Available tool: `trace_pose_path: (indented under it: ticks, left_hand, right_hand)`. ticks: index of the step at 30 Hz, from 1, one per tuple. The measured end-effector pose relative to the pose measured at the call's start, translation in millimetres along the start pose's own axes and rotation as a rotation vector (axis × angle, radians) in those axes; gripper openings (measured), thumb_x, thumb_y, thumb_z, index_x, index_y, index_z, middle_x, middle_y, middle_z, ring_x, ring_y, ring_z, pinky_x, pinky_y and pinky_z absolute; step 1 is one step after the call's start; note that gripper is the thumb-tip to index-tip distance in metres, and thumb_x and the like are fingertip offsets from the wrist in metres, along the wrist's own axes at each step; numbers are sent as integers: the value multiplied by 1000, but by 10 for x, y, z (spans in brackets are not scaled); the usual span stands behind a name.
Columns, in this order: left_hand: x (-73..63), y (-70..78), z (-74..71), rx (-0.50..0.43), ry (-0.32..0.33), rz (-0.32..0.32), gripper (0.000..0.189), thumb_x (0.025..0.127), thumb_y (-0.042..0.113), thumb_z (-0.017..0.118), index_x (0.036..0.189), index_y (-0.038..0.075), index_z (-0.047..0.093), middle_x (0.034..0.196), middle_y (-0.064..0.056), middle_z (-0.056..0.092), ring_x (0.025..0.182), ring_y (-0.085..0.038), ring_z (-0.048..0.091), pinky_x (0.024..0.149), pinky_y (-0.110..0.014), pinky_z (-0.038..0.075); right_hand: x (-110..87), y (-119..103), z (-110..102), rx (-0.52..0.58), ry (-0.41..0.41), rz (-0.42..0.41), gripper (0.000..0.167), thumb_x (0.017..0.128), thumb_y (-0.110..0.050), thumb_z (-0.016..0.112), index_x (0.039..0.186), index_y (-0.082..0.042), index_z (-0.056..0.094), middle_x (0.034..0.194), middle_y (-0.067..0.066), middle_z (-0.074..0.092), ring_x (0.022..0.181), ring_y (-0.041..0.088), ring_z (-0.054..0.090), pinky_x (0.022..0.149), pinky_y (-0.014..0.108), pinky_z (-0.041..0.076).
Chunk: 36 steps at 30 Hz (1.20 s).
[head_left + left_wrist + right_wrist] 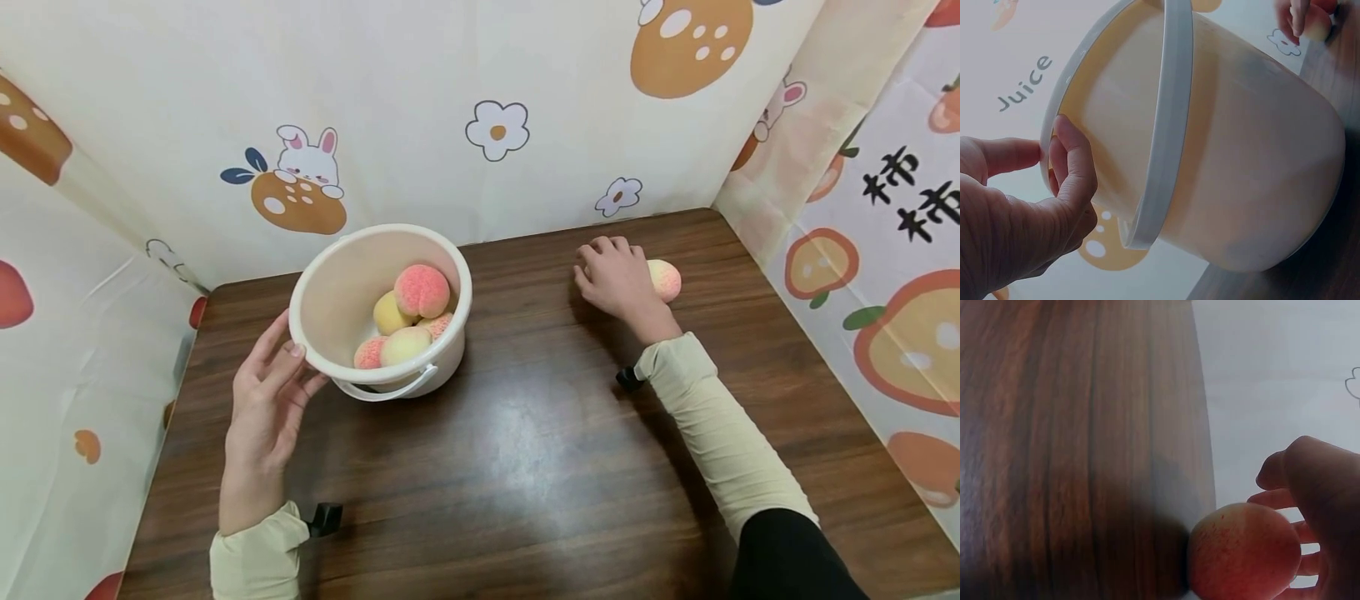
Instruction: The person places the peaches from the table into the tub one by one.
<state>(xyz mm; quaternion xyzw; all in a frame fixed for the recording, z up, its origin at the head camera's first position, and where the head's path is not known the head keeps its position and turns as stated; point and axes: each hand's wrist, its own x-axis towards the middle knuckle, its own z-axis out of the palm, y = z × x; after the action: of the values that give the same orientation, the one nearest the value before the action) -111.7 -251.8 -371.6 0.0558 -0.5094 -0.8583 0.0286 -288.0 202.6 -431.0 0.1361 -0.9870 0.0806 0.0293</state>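
Note:
A cream-coloured bucket (450,354) stands at the left of the table, with its white handle (397,392) hanging down in front. My left hand (266,396) pinches its rim on the left side, thumb and fingers on either side of the edge in the left wrist view. Inside lie several peaches, a pink one (422,291) on top. Toward the back right, my right hand (618,279) is over the table beside a pale pink-yellow peach (665,281). In the right wrist view the fingers are loosely bent behind this peach (1244,553), with the thumb apart from it.
The dark wooden table (517,467) runs back to a printed cloth wall (420,83). Another printed cloth (885,275) borders its right side, and cloth hangs at the left too. A black strap mount (326,519) sits at the left wrist.

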Motion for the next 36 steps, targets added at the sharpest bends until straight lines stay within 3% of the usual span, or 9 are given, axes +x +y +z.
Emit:
trace_pose_path:
  ticks: [16, 36]
  left_hand:
    - [-8, 3, 9, 2, -2, 1, 57, 106, 1, 55, 160, 8, 37, 155, -13, 50, 101, -15, 74, 82, -32, 65]
    - [-17, 22, 38, 12, 6, -10, 57, 105, 2, 56, 159, 8, 39, 152, -13, 52, 98, -15, 71, 82, -30, 66]
  right_hand:
    - [49, 135, 106, -27, -69, -6, 41, 108, -37, 48, 132, -6, 63, 140, 23, 56, 126, 51, 50, 99, 69, 47]
    - [43, 171, 157, -38, -25, -4, 40, 108, -38, 46, 127, -7, 64, 136, 23, 57, 125, 51, 50, 98, 67, 47]
